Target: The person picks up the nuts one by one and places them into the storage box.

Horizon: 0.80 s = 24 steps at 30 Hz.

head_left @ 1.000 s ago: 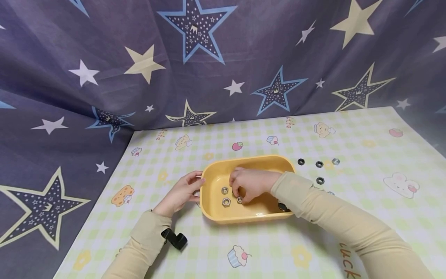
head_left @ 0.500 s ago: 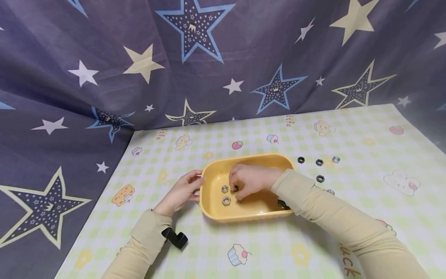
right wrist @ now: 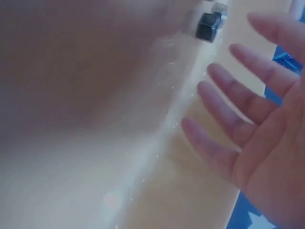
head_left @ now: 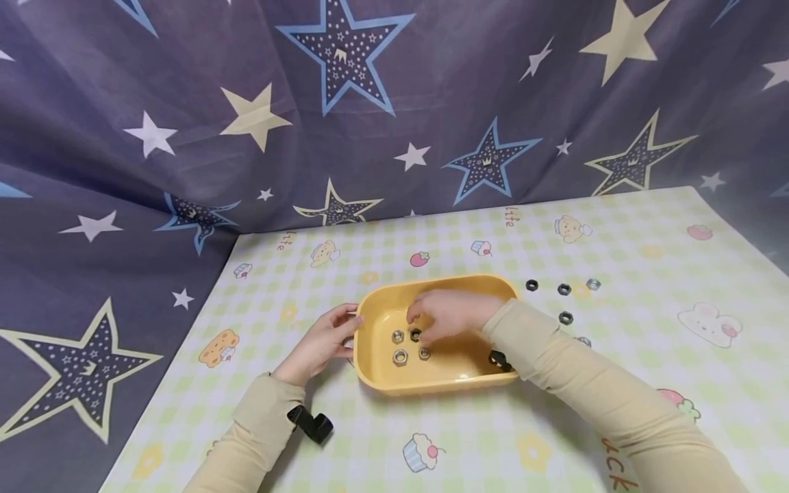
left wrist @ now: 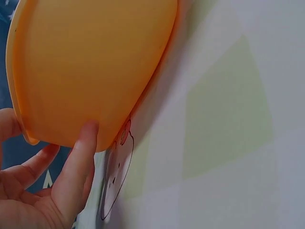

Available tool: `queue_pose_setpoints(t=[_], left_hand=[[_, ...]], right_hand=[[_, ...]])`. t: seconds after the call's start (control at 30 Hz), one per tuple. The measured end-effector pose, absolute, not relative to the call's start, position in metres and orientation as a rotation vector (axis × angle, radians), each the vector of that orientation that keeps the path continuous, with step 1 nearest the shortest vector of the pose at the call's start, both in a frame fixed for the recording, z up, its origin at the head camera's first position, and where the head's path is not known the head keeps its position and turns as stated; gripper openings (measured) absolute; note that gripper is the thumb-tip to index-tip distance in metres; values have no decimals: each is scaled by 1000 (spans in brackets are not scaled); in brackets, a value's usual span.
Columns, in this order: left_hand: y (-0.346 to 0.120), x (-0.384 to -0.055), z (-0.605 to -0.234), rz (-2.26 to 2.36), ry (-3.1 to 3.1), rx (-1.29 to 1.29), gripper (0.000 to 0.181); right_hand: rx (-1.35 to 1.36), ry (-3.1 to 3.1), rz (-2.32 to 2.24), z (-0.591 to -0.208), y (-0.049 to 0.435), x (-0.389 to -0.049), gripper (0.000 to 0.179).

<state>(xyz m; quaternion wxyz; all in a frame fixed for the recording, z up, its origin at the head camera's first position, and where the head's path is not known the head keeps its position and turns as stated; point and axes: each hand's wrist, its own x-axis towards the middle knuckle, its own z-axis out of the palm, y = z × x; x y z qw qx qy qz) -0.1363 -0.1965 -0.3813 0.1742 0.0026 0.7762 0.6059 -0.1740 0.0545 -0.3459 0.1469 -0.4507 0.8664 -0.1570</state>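
A yellow plastic bin (head_left: 431,388) stands on the table. My left hand (head_left: 322,344) is at its left end, a fingertip at the rim; in the left wrist view a straight finger (left wrist: 85,138) touches the outer wall. My right hand (head_left: 453,315) hovers inside the bin, its fingers (right wrist: 224,102) spread and holding nothing. Below them on the bin floor lie a dark hex nut (head_left: 416,335) and a small silver nut (head_left: 424,353). Two more silver nuts, one behind (head_left: 398,336) and a larger one in front (head_left: 401,357), lie to their left.
Right of the bin lie several loose nuts: black ones (head_left: 532,285), (head_left: 564,289), (head_left: 566,318) and silver ones (head_left: 593,284), (head_left: 583,341), the last partly behind the right sleeve. A checked cloth (head_left: 345,438) covers the table; a starred curtain (head_left: 394,137) hangs behind it.
My right fingers have lifted and loosened a little, and the dark nut now shows fully on the bin floor beside the silver ones. The left hand and the bin have stayed put.
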Motion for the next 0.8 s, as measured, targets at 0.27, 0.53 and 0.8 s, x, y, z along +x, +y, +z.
queue_pose_setpoints(t=[0.27, 0.53, 0.8], left_hand=[[-196, -134, -380, 1714, 2206, 20, 39], [-196, -134, -381, 1737, 2203, 6, 38], [-196, -135, -383, 1726, 2207, 3, 38]], right_hand=[[-1211, 2458, -436, -334, 59, -175, 39], [-1193, 2421, -296, -318, 72, -176, 37], [-1110, 2423, -232, -302, 89, -170, 38]])
